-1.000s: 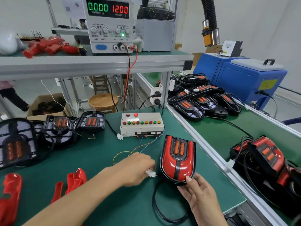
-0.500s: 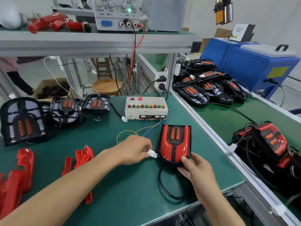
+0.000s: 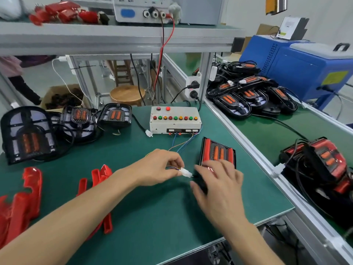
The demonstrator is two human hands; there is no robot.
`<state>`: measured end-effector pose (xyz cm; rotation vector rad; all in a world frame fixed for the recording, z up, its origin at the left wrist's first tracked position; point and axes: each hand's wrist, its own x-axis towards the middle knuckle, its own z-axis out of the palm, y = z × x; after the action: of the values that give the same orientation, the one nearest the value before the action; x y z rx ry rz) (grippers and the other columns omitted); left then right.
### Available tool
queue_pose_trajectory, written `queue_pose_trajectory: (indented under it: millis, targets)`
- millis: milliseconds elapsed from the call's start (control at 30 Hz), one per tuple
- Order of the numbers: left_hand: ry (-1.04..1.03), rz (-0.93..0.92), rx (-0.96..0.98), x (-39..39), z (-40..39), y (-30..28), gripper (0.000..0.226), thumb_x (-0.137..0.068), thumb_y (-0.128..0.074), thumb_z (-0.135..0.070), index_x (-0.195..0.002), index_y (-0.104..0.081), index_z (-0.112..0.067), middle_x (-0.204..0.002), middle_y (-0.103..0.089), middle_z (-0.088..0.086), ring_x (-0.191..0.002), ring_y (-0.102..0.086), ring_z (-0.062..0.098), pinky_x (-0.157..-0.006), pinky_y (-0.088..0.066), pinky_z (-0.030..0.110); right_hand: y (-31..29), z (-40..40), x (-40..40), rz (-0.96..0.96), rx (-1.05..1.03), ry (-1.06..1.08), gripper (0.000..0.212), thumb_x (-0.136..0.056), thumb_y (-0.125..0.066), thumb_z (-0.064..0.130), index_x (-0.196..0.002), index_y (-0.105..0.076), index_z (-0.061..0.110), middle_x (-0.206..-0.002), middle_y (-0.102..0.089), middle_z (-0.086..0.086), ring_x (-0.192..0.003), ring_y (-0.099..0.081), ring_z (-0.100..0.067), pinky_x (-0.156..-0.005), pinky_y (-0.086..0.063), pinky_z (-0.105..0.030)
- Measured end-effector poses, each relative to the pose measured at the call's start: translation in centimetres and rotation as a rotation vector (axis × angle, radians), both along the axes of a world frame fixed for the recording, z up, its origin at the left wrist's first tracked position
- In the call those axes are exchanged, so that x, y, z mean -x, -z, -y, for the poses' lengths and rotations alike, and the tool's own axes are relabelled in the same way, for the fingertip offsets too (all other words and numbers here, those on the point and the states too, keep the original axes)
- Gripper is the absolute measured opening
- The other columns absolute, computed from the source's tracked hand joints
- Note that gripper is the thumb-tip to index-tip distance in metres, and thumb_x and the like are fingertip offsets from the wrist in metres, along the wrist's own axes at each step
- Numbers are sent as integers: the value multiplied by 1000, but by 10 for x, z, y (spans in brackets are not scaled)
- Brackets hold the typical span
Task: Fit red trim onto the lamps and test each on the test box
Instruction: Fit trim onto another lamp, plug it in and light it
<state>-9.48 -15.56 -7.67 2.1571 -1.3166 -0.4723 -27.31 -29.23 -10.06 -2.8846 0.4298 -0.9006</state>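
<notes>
The right hand (image 3: 217,185) has slid off the red-trimmed black lamp (image 3: 217,153) on the green table (image 3: 152,217), fingers spread wide, toward the white plug (image 3: 185,172) the left hand (image 3: 162,168) pinches; misaligned mating could bend pins.

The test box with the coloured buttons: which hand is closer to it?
Left. The left hand sits just below the test box, pinching the white connector; the right hand lies lower, beside the lamp.

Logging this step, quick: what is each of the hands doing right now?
Left hand: pinches the white connector on the test box's wires.
Right hand: blurred, fingers spread over the lamp's near end; grip cannot be told.
</notes>
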Motion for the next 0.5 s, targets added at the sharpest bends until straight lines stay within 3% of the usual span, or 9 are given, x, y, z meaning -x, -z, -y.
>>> queue_pose_trajectory:
  millis: [100, 200, 333, 400, 500]
  targets:
    - [22, 27, -1, 0, 1, -1, 11, -92, -72, -29, -103, -73, -28, -95, -70, -22, -95, -62, -9, -84, -44, 8, -4, -3, -25, -150, 191, -73, 26, -80, -74, 46, -92, -73, 23, -89, -65, 5, -96, -59, -26, -79, -35, -41]
    - [11, 59, -1, -1, 1, -1, 12, -91, -72, -28, -103, -71, -29, -94, -67, -23, -95, -61, -7, -90, -47, 17, -12, 2, -44, -216, 297, -95, 31, -79, -78, 50, -74, -72, 20, -70, -62, 3, -81, -60, -26, -74, -40, -40]
    - [120, 256, -29, -5, 0, 2, 23, -90, -75, -35, -108, -66, -24, -101, -64, -16, -100, -57, 4, -98, -41, 26, -13, 14, -52, -258, 402, -221, 33, -85, -71, 53, -80, -77, 21, -67, -60, 6, -78, -59, -23, -75, -26, -38]
    - [197, 401, -10, -5, -1, 3, 22, -93, -72, -38, -106, -64, -22, -97, -61, -16, -99, -54, 8, -96, -36, 29, -10, 19, -52, -264, 407, -273, 33, -90, -65, 52, -85, -76, 21, -69, -59, 6, -80, -57, -22, -76, -26, -38]
    - [270, 477, 44, -5, -3, 2, 19, -96, -68, -35, -98, -62, -17, -91, -61, -8, -93, -54, 17, -89, -40, 34, -7, 26, -53, -259, 350, -372, 34, -97, -57, 49, -84, -72, 21, -75, -58, 7, -83, -55, -21, -77, -29, -38]
